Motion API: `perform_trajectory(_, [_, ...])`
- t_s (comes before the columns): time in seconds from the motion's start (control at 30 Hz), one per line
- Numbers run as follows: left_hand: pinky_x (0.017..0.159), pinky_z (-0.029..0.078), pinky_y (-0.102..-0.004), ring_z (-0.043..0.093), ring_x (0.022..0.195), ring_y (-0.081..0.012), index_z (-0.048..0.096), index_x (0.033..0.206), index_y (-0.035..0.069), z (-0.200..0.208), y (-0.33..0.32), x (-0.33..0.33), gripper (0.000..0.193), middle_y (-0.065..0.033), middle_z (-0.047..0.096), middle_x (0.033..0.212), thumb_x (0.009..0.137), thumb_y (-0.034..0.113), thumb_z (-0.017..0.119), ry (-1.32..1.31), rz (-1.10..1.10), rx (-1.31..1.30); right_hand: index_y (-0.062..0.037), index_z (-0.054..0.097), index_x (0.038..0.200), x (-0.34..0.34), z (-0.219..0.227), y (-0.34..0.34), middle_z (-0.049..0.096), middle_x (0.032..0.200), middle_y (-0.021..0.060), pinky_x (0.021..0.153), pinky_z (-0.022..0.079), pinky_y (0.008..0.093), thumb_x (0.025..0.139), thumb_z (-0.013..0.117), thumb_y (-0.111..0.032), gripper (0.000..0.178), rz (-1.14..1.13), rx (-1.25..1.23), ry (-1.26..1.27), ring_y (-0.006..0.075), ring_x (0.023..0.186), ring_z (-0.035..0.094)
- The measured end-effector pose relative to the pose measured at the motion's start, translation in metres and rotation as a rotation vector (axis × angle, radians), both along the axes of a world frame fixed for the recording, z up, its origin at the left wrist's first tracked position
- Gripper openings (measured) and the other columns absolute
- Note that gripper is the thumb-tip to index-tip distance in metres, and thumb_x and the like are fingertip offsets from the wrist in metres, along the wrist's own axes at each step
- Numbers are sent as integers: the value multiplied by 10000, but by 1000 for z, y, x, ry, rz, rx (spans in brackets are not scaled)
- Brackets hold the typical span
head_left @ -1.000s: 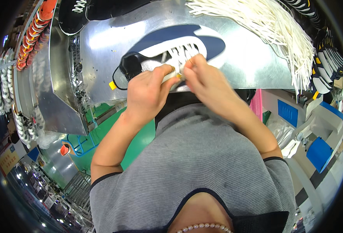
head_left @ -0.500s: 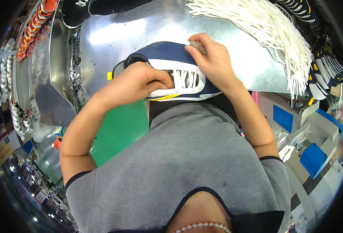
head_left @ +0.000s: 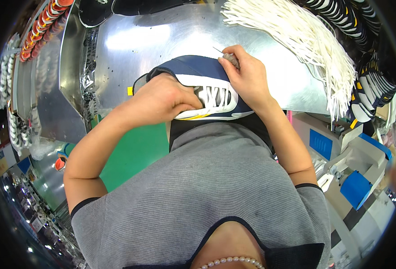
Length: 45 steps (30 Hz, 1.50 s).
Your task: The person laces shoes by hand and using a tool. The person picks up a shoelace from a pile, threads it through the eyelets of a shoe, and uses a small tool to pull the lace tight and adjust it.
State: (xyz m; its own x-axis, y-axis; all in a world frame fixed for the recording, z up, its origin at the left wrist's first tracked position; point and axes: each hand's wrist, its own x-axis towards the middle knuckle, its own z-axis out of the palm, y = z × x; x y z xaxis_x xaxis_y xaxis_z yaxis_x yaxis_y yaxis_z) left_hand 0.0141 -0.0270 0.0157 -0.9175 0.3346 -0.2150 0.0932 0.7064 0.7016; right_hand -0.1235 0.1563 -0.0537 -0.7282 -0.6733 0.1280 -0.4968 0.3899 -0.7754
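Note:
A navy shoe upper [head_left: 198, 66] with white and yellow trim lies across the near edge of the metal table, in front of my body. White laces [head_left: 216, 96] cross at the toe end of its throat. My left hand [head_left: 166, 96] is closed on the near white eyelet edge, its thumb and fingers bent round it and the fingertips partly hidden inside the throat. My right hand [head_left: 247, 74], just past the toe end, grips a thin-pointed tool with a grey wrapped handle [head_left: 230, 60]. Its fine metal tip points up and left, away from the laces.
A thick bundle of white laces [head_left: 296, 36] spreads over the table's right side. Black shoe pieces [head_left: 148, 6] lie at the far edge. More navy uppers [head_left: 370, 89] are stacked at right. Orange pieces [head_left: 43, 27] hang at far left, beside a metal ledge [head_left: 70, 67].
The tool's thin tip now shows, pointing up and left, as my right hand has turned slightly. My left hand keeps hold of the upper, which sits slightly lower in the picture.

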Motion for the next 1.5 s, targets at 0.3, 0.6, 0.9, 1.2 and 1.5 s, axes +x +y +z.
perform_trajectory(0.3, [807,486,-405,631,907,-313,707,911,50,10,-3,12,126,-119,671,887,826,129,657,138,8,-214,-62,658,1009,3,6,8,697,790,96,533,488,310,847,732,-127,190,-30,-171,-15,216,583,643])
perform_trajectory(0.6, [683,476,-403,610,810,-291,723,894,59,-12,-20,-31,117,-99,647,813,851,160,684,355,153,-139,-146,654,937,9,15,14,624,733,11,495,472,322,745,760,-123,221,560,-121,385,207,578,609])
perform_trajectory(0.9, [847,470,-384,583,1050,-332,656,1012,17,-14,8,22,189,-152,628,1057,828,29,692,854,706,-396,-110,636,896,21,25,5,625,711,56,506,454,340,774,734,-116,157,415,-140,209,237,609,636])
perform_trajectory(1.2, [989,474,-310,567,1146,-209,422,1388,-15,-58,40,61,518,-127,555,1310,923,24,646,131,1290,1103,-120,630,869,17,14,8,642,705,51,508,476,318,716,780,-94,217,435,-245,154,212,582,645])
perform_trajectory(1.5, [904,526,-316,667,965,-141,678,1135,30,-21,31,29,248,-54,711,1063,890,1,694,228,934,1414,-54,539,779,13,12,13,528,661,-6,515,370,221,768,674,9,149,384,-541,-285,62,550,445])
